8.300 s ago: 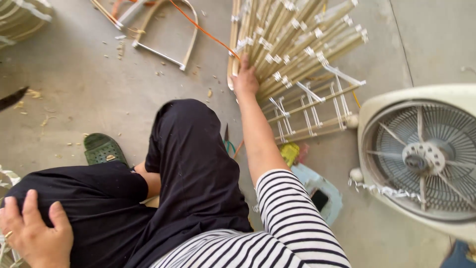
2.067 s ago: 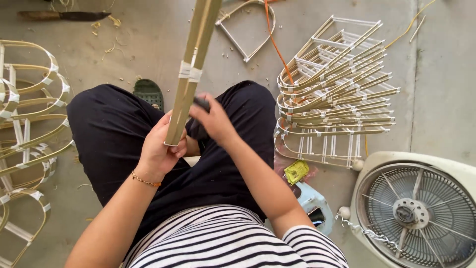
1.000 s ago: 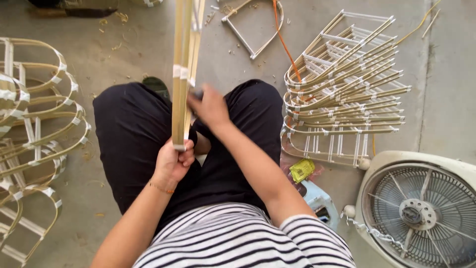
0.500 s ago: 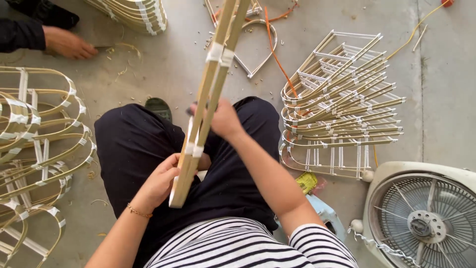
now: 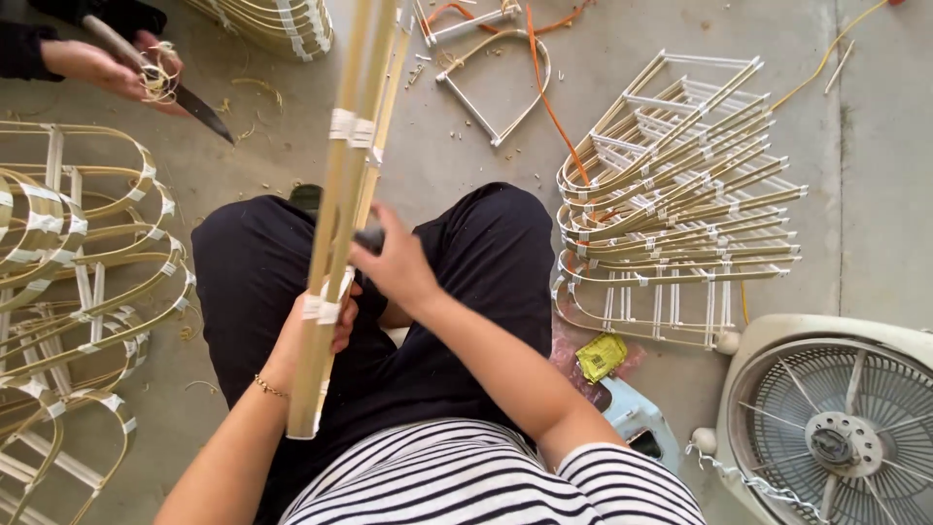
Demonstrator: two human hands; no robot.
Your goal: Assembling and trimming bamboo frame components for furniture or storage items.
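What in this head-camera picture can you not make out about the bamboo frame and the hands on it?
- Bamboo frame: its top, cut off by the upper edge.
- Right hand: the small dark thing it holds, covered by fingers and frame.
- Left hand: its fingers, hidden behind the frame.
- Fan: cut off by the right and lower edges.

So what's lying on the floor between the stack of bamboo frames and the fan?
In the head view, a small yellow packet lies between the frame stack and the fan.

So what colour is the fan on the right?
The fan is white with a grey grille, seen in the head view.
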